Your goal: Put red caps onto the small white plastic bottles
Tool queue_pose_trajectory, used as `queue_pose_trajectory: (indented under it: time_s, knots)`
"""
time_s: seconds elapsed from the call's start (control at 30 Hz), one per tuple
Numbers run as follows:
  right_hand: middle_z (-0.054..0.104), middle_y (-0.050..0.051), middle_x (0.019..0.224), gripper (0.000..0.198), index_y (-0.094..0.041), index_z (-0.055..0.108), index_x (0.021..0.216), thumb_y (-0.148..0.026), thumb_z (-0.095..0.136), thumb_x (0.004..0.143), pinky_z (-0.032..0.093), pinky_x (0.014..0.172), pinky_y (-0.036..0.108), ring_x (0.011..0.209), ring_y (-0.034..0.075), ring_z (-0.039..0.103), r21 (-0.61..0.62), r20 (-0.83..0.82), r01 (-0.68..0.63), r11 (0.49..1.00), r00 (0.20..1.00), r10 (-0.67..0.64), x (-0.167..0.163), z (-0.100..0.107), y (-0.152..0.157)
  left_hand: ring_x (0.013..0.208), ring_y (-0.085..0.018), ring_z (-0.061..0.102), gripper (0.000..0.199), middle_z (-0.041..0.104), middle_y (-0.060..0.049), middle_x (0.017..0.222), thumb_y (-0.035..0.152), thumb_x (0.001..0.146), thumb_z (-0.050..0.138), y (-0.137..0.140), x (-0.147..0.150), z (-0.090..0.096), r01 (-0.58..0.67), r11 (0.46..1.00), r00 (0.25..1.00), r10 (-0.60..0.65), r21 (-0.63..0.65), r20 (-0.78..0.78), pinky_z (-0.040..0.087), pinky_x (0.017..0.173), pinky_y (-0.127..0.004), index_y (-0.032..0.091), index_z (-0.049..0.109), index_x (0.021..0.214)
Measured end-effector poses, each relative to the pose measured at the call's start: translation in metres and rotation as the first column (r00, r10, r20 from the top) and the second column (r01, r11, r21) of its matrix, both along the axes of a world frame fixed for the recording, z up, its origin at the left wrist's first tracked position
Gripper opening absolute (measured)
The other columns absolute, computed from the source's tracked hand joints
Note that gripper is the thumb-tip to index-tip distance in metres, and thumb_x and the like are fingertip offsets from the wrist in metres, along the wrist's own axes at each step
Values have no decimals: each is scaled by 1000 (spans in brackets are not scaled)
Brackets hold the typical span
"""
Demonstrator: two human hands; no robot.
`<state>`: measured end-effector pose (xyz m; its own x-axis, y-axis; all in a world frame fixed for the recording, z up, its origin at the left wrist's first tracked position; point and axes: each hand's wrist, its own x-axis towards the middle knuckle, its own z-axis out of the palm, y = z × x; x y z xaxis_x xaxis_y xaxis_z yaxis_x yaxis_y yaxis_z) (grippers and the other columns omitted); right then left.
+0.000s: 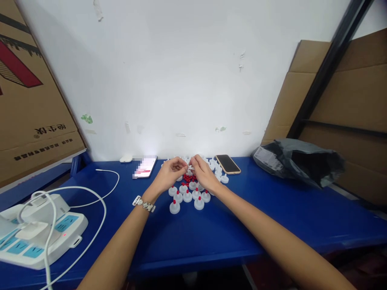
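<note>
My left hand [173,174] is closed in a pinch, thumb and forefinger together; what sits between them is too small to make out. Beside it my right hand [203,174] pinches a small white nozzle cap [190,168], partly hidden by the fingers. The fingertips of both hands nearly meet over a pile of small red tips [188,178]. Nearer to me stand several white nozzle caps with red tips [187,196], upright on the blue table [193,237]. Plain white nozzle caps [218,171] lie behind and to the right of my hands.
A lit phone [148,166] lies to the left, a dark phone [228,164] to the right. A white power strip [69,229] with looping cables occupies the left side. At the right sits a grey plastic bag [298,161]. A white wall [193,80] stands behind the table.
</note>
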<state>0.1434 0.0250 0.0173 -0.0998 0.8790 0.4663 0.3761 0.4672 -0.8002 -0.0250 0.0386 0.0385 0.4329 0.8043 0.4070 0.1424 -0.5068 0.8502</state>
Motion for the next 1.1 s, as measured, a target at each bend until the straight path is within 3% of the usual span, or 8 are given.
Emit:
queue_pose_trajectory:
  time_s: [0.27,0.53,0.77,0.93,1.1]
  knots:
    - [50,-3,72,32,-24,48,88,-47,29,98,40,63,27,64,14,49,29,-56,24,999,998,-22,-1,1,-1,75,-14,64,26,69,-3,81,38,78,72,-1,2,-2,65,982,983,-33,-177,180,49,73,-27,16,63,87]
    - [52,1,76,31,-23,47,82,-43,29,98,40,62,27,70,16,51,105,-163,159,982,976,-141,-7,4,-3,74,-11,59,24,65,0,78,36,78,72,-6,17,-9,99,977,943,-32,-188,332,46,73,-24,16,62,87]
    - [48,-1,70,31,-23,42,78,-40,28,100,35,61,28,64,14,47,168,-148,211,963,971,-187,-11,12,-12,80,-13,62,26,66,-2,80,35,75,75,-14,22,-2,120,986,945,-76,-119,319,48,80,-28,15,59,78]
    - [45,-2,68,34,-23,40,77,-45,27,100,36,61,28,63,14,46,148,-194,189,971,968,-159,-16,20,-18,77,-14,63,26,67,-2,77,36,74,75,-13,22,1,119,989,943,-86,-85,320,50,77,-29,15,60,78]
    - [55,-1,82,36,-24,48,96,-51,24,98,40,71,29,77,16,53,78,-103,140,987,986,-132,-9,27,-14,76,-14,62,23,68,-5,83,37,80,69,-3,-8,14,46,999,994,-47,15,103,50,72,-27,15,63,84]
